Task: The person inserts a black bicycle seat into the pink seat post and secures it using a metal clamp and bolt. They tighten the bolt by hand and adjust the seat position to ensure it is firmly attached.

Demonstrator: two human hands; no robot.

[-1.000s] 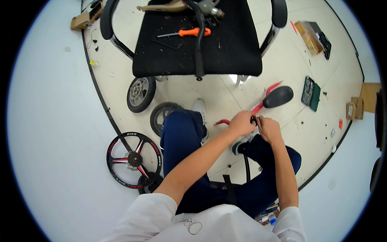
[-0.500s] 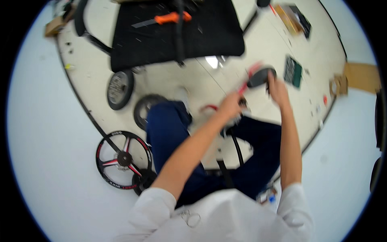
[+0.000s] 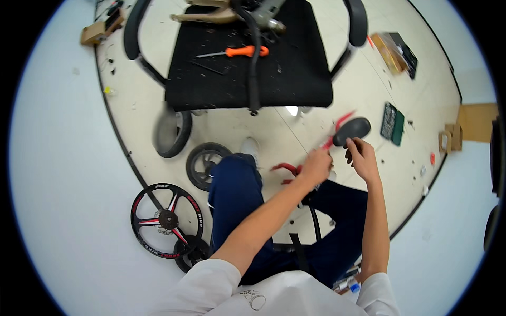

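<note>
From my head view, I take the dark saddle (image 3: 353, 131) as my landmark. The red frame (image 3: 327, 143) passes under it toward my left hand (image 3: 317, 166), left of and nearer me than the saddle. Those fingers are curled in, and the hand covers part of the frame, so I cannot tell what they grip. My right hand (image 3: 362, 158) is at the saddle's near edge, fingers bent; I cannot tell whether they touch it or pinch something dark beneath. Beyond the saddle to the left, the black chair (image 3: 300, 79) carries an orange screwdriver (image 3: 247, 51) and metal parts (image 3: 271, 25) cut off by the upper rim. Farther left of the saddle, one wheel (image 3: 184, 134) has a blurred face. Right of the saddle lies a green tool case (image 3: 399, 129), its contents too small to make out.
</note>
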